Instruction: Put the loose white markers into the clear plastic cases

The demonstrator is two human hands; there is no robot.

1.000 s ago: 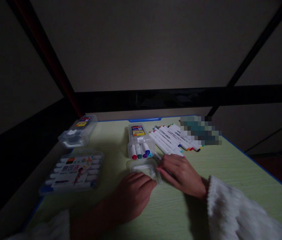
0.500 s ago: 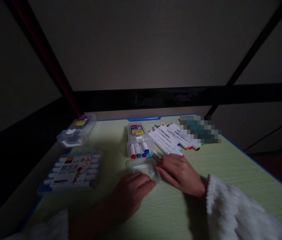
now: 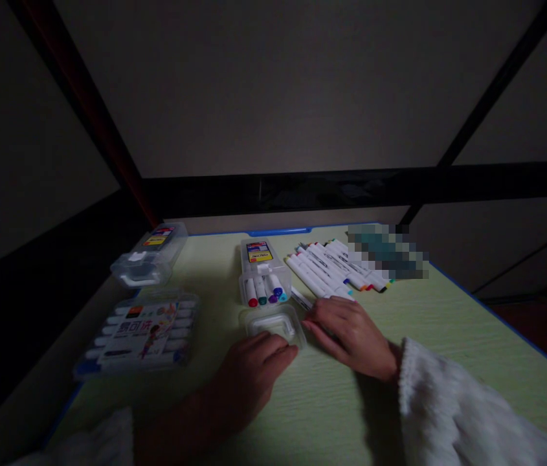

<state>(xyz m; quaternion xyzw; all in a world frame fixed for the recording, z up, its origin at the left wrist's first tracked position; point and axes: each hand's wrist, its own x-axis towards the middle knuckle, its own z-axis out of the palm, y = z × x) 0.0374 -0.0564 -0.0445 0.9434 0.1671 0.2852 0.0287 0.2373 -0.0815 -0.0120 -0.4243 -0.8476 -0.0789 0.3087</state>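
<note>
Inspected: the clear marker case [image 3: 260, 261] lies on the pale green table [image 3: 472, 336], its near end open and capped markers [image 3: 263, 292] showing there, red, green, purple and blue among them. Just on the near side of the case sits a clear lid [image 3: 278, 321]. My left hand [image 3: 254, 369] is nearer me than the case, fingers curled over the lid's near edge; whether they grip or merely rest, I cannot tell. My right hand [image 3: 348, 330] is right of the case and nearer me, fingers bent beside a white marker [image 3: 301, 298]; its grip is hidden from view. Loose markers [image 3: 324, 268] lie right of the case; a flat marker pack [image 3: 144, 333], left of it.
</note>
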